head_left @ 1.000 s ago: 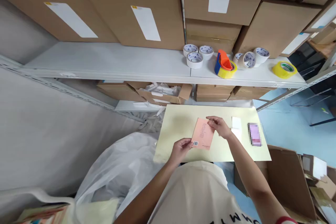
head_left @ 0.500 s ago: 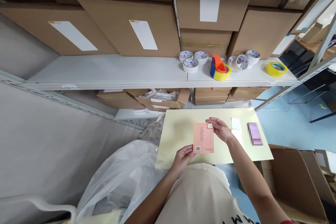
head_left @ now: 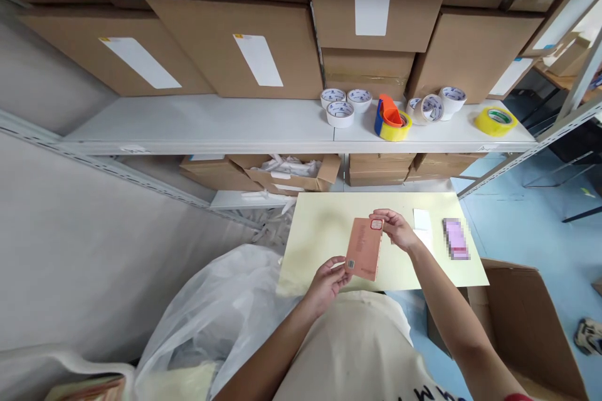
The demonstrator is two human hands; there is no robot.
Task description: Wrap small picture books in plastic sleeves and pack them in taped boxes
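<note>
I hold a thin salmon-pink booklet [head_left: 364, 249] over a pale yellow tabletop [head_left: 320, 232]. A barcode shows at its lower left corner and a small red-framed mark at its top right corner. My left hand [head_left: 329, 277] pinches the lower left corner by the barcode. My right hand [head_left: 396, 228] grips the top right corner, fingers closed on it. The booklet is tilted, its left edge lifted toward me.
White paper slips [head_left: 423, 229] and a blurred pink-purple item [head_left: 455, 239] lie right of my right hand. A white shelf [head_left: 211, 122] carries tape rolls [head_left: 340, 113], a tape dispenser [head_left: 390, 120] and cardboard boxes [head_left: 244, 50]. A white plastic bag [head_left: 221, 313] sits lower left, an open carton [head_left: 531, 319] lower right.
The booklet was turned between my hands, from slanted to upright, and is now tilted on edge. Both hands kept their grips on the corners.
</note>
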